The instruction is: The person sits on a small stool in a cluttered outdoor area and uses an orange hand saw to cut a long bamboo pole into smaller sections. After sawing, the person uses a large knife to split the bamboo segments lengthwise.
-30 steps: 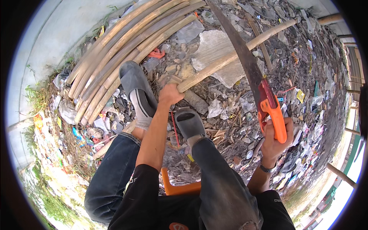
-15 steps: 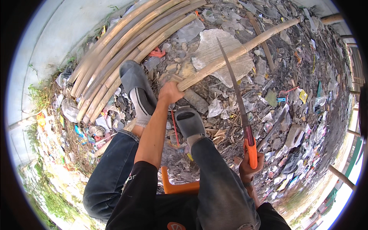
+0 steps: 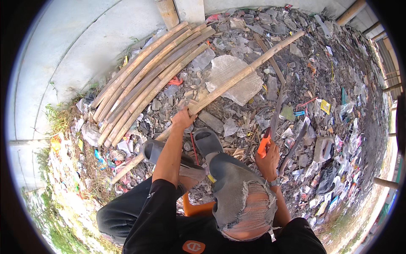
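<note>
Saw (image 3: 275, 118) has been swung clear of pole (image 3: 247, 72) and left shoe (image 3: 153, 149) drawn back, saw clasped by right hand (image 3: 267, 163), pole (across slab (image 3: 226, 67)) gripped at near end by left hand (image 3: 182, 118), no cut being made.

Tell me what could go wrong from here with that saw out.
The bamboo pole crosses a flat slab with only the left hand gripping its near end, so it might roll or twist.

The right hand holds the saw in front of a bare knee showing through torn jeans; a slip could cut it.

Slip-on shoes might slide on the loose litter.
</note>
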